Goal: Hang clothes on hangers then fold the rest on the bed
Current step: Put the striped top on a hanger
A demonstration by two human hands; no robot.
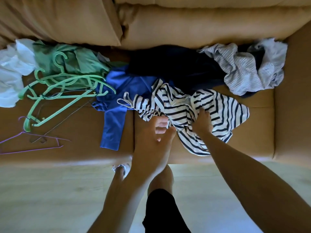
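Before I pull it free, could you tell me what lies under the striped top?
The striped top overlaps the blue shirt and a dark navy garment at its far edge, the tan cushion nearer. Anything beneath its middle is covered.

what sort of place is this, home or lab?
Most likely a home bedroom or living room: a tan cushioned bed, perhaps a sofa bed, strewn with loose laundry such as the striped top, plus green hangers and a pale wood floor.
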